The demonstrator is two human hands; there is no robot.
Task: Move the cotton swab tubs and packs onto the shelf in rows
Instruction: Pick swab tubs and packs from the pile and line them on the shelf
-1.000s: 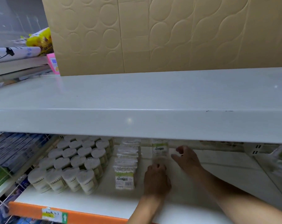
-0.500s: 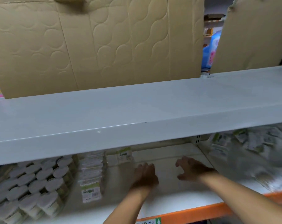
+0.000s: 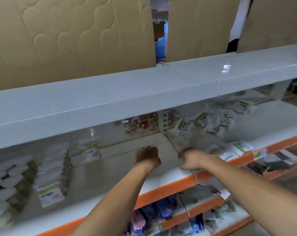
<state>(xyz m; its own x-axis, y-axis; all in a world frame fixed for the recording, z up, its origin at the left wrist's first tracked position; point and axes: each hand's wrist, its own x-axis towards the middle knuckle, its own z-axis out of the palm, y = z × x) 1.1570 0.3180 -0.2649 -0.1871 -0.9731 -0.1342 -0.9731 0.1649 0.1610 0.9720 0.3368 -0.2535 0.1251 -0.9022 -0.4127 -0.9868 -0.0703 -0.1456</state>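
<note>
Rows of white-lidded cotton swab tubs (image 3: 8, 181) stand at the left of the white shelf (image 3: 110, 178). Beside them runs a row of swab packs (image 3: 50, 174), and a single pack (image 3: 90, 151) stands further back. A loose heap of packs (image 3: 212, 120) lies on the shelf section to the right, with more packs (image 3: 236, 149) near its front edge. My left hand (image 3: 147, 155) hovers over the bare middle of the shelf and holds nothing. My right hand (image 3: 190, 157) is just right of it, at the shelf joint, fingers loosely curled and empty. The view is blurred.
An upper white shelf (image 3: 144, 92) overhangs the working shelf, with cardboard sheets (image 3: 76, 40) standing on it. The shelf front has an orange strip (image 3: 161, 189). Lower shelves (image 3: 161, 213) below hold dark and blue goods. A slotted upright (image 3: 164, 120) divides the back.
The view has swung to the right, bringing the heap of loose packs into sight. Both hands left the single standing pack and moved right, now empty.
</note>
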